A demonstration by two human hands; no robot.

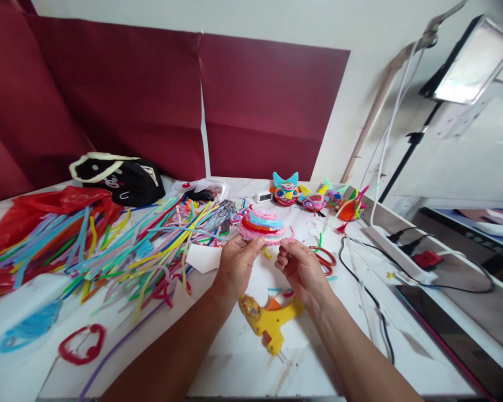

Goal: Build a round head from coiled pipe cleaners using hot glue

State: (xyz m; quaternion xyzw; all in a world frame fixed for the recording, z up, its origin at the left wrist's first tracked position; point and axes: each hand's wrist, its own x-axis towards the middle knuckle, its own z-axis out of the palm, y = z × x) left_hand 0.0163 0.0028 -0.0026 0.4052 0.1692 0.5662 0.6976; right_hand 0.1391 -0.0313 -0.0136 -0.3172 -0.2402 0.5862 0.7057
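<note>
My left hand holds a coiled pipe-cleaner piece in pink, red and blue layers, just above the white table. My right hand is right beside it, fingers pinched on a pink strand at the coil's lower right edge. A yellow glue gun lies on the table under my wrists.
A big heap of coloured pipe cleaners covers the left side, with a red plastic bag and a black pouch behind. Finished pipe-cleaner masks stand at the back. A power strip, cables and a lamp stand are on the right.
</note>
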